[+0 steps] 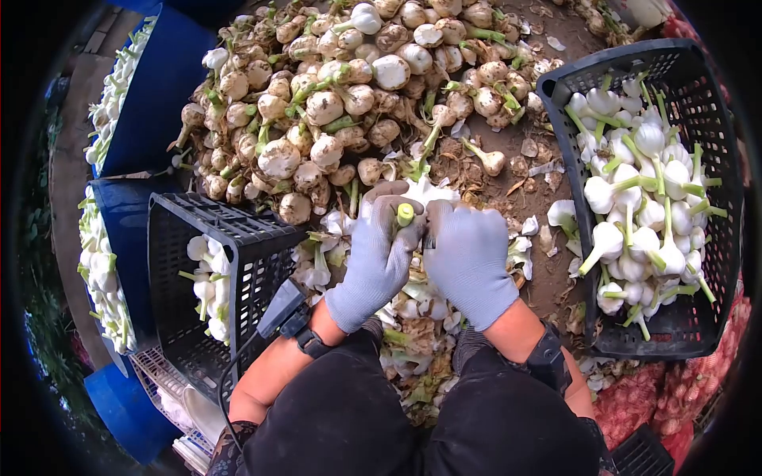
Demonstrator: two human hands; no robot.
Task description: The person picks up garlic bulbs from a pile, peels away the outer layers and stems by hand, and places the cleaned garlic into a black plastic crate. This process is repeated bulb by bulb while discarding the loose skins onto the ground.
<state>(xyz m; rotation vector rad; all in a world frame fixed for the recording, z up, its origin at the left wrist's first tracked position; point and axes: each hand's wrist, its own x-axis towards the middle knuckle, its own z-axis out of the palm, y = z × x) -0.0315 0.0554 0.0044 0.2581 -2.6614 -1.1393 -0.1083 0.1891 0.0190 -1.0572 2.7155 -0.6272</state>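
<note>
My left hand (pixel 373 258), in a grey-white glove with soiled fingertips, is closed around a garlic bulb (pixel 429 191). The bulb's cut green stem (pixel 406 214) pokes out between thumb and fingers, toward me. Right beside it, my right hand (pixel 470 258), gloved the same way, is curled up against the garlic. A small dark bit shows at the inner edge of that hand, but what it belongs to is hidden. Below both hands, between my legs, lie loose garlic skins and leaves (pixel 417 349).
A heap of soil-stained garlic (pixel 317 103) spreads ahead. To the right stands a black crate (pixel 591 313) of cleaned white garlic (pixel 647 206). Another black crate (pixel 242 230) tilts at left, near blue containers (pixel 159 103) with garlic. Red net sacks (pixel 698 397) lie at lower right.
</note>
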